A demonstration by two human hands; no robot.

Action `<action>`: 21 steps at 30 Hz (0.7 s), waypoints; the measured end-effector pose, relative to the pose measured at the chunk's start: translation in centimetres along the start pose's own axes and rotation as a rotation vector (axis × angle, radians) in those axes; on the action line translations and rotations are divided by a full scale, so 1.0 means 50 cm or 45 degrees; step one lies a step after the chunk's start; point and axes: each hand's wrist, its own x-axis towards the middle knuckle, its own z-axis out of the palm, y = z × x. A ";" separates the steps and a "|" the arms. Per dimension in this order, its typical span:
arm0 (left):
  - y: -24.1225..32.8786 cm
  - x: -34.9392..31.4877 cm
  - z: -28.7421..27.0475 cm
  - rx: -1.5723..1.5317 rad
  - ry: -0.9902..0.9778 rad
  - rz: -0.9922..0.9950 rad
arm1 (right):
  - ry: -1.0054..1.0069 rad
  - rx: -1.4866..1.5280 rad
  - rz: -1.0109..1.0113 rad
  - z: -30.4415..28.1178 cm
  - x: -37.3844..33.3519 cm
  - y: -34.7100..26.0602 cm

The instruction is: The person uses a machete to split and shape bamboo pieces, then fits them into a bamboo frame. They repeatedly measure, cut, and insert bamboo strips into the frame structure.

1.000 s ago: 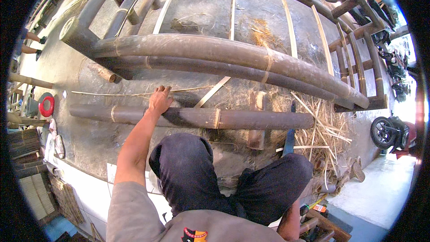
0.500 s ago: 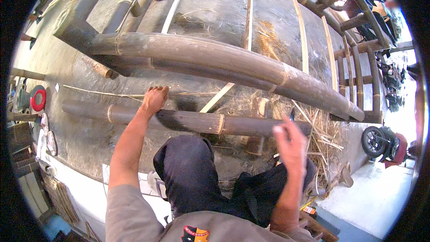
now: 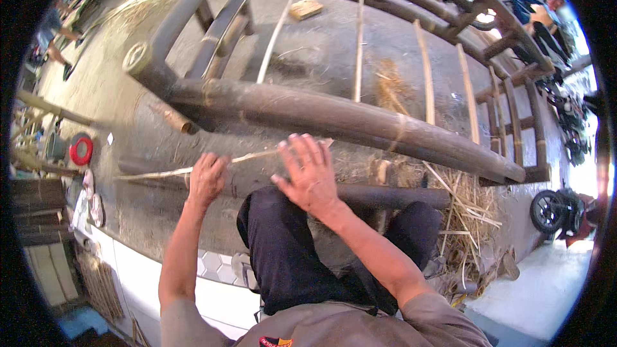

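Head view: a thin strip [image 3: 247,157], pale straw-coloured, narrow and slightly bowed, slants across the floor side of the person's knees, over the left part of a dark bamboo pole [image 3: 392,196]; the left hand [image 3: 207,177] has its fingers curled round the strip; the right hand [image 3: 308,177] has its fingers spread and grasps nothing, palm down over the strip's right stretch, though whether it touches cannot be told; beyond lies a brown bamboo frame [image 3: 308,110]; loose shavings [image 3: 472,212] heap at the pole's right end
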 end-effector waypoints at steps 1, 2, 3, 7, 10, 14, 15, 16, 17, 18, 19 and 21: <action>0.033 0.006 -0.009 -0.047 0.005 0.034 | -0.022 -0.018 -0.034 -0.016 0.001 -0.009; 0.067 0.014 -0.016 -0.104 0.010 0.077 | -0.031 -0.043 -0.077 -0.031 0.002 -0.016; 0.103 0.020 -0.025 -0.137 -0.001 0.070 | -0.022 -0.050 -0.134 -0.045 0.001 -0.018; 0.229 0.044 -0.074 -0.199 -0.102 0.015 | -0.354 0.098 -0.030 -0.102 -0.027 0.032; 0.271 0.046 -0.122 -0.115 -0.076 -0.048 | -0.174 0.156 -0.056 -0.169 -0.079 0.112; 0.255 0.024 -0.177 -0.028 -0.042 -0.171 | -0.073 0.150 0.137 -0.307 -0.180 0.207; 0.245 0.019 -0.182 0.006 -0.063 -0.146 | -0.085 0.138 0.210 -0.341 -0.202 0.225; 0.237 0.015 -0.188 0.038 -0.074 -0.118 | -0.059 0.133 0.257 -0.373 -0.224 0.242; 0.230 0.009 -0.192 0.073 -0.094 -0.100 | -0.053 0.110 0.328 -0.401 -0.245 0.256; 0.224 0.006 -0.195 0.107 -0.124 -0.102 | 0.014 0.111 0.329 -0.424 -0.263 0.270; 0.220 0.004 -0.197 0.097 -0.124 -0.081 | 0.064 0.090 0.349 -0.443 -0.279 0.284; 0.221 0.003 -0.197 0.081 -0.154 -0.089 | 0.164 0.018 0.343 -0.473 -0.313 0.315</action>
